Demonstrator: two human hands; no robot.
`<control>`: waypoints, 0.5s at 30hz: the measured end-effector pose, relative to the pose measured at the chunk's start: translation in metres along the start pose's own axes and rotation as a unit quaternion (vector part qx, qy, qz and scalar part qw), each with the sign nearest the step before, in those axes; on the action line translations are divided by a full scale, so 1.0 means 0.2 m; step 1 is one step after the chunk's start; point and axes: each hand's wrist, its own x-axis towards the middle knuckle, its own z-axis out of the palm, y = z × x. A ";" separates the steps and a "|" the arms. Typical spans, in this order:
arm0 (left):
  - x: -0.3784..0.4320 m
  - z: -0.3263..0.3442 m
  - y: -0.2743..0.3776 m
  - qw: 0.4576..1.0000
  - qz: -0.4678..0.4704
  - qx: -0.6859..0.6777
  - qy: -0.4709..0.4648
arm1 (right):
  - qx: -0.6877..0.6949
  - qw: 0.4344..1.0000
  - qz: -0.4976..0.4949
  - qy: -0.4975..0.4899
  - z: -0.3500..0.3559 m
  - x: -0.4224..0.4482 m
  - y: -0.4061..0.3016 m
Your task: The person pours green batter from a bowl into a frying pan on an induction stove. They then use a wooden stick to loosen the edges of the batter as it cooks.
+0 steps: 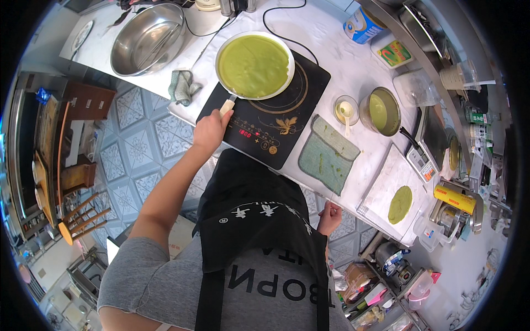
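My left hand (210, 131) grips the pale handle of a frying pan (218, 62) with a white rim. A green batter or crepe layer (253, 64) covers the pan's base, with small bumps in its surface. The pan is over the far left part of a black induction cooker (269, 132), off-centre from its ring; whether it touches the glass is unclear. Red digits glow on the cooker's panel. My right hand (330, 218) is low at the counter's front edge, fingers bent together. A faint thin line rises from its fingertips, too fine to identify. Nearby lies a folded green cloth (325, 159) with green smears.
Right of the cooker are a small saucepan (381, 111) of green batter, a glass bowl (345, 110) with a spoon, a digital scale (422, 159) and a paper-lined tray (383, 194) with a green oval piece (400, 205). Left are a steel basin (149, 39) and a crumpled cloth (182, 87).
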 end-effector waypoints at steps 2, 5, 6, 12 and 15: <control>0.00 0.01 -0.01 1.000 -0.001 -0.001 -0.001 | -0.006 1.000 -0.002 0.000 0.00 0.00 0.01; 0.00 0.00 0.00 1.000 -0.008 0.001 -0.006 | -0.007 1.000 -0.002 -0.001 0.00 0.01 0.02; 0.00 0.00 0.00 1.000 -0.008 0.003 -0.006 | -0.006 1.000 -0.002 -0.002 0.00 0.01 0.02; 0.00 -0.01 0.01 1.000 -0.016 0.016 -0.020 | 0.003 1.000 0.005 0.000 0.00 0.00 0.01; 0.00 0.00 0.00 1.000 -0.007 0.013 -0.009 | 0.001 1.000 0.001 -0.003 0.00 0.00 0.01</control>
